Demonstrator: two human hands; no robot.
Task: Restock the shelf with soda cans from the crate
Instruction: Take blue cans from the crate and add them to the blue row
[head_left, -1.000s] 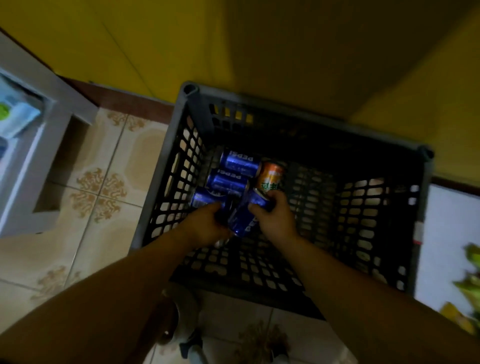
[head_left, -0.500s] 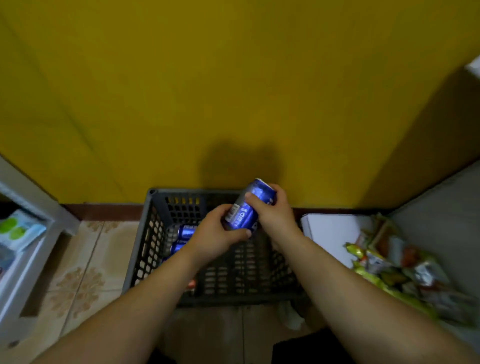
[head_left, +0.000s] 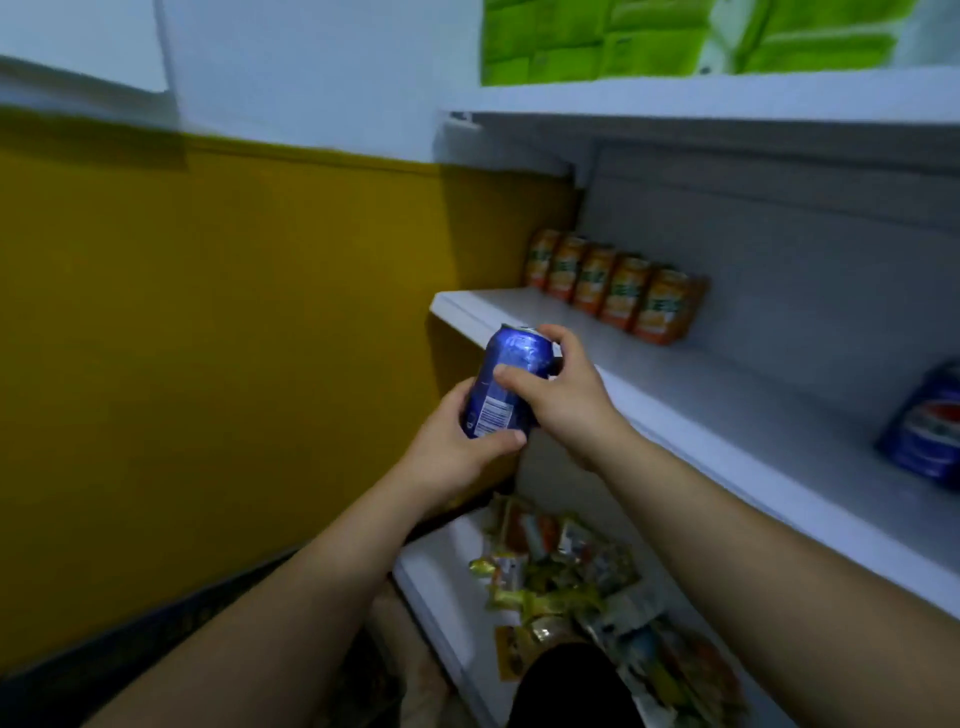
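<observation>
- The blue aluminium soda can with a white label panel (head_left: 511, 382) is held in the air in front of the left front corner of the middle shelf. It is nearly upright, with its top leaning slightly to the right.
- The left hand (head_left: 457, 457) cups the can's lower end from below. Its fingers are wrapped around the base and its thumb (head_left: 501, 440) lies across the bottom edge.
- The right hand (head_left: 566, 395) grips the upper half. Its thumb crosses the front of the can and its fingers (head_left: 558, 336) curl over the rim, so both hands are grasping this one can.
- The white flat middle shelf (head_left: 727, 415) runs from just behind the hands off to the right.
- A row of five orange soda cans (head_left: 618, 288) stands side by side against the grey back panel at the shelf's far left end.
- Another blue soda can with a red and white round logo (head_left: 927, 421) stands on the same shelf at the right edge of view, well apart from the orange row.
- The white lower shelf (head_left: 441, 587) carries a loose heap of colourful snack packets (head_left: 566, 577).
- The white upper shelf (head_left: 727, 98) carries bright green packages (head_left: 597, 39).
- A mustard-yellow wall (head_left: 234, 312) fills the left side.
</observation>
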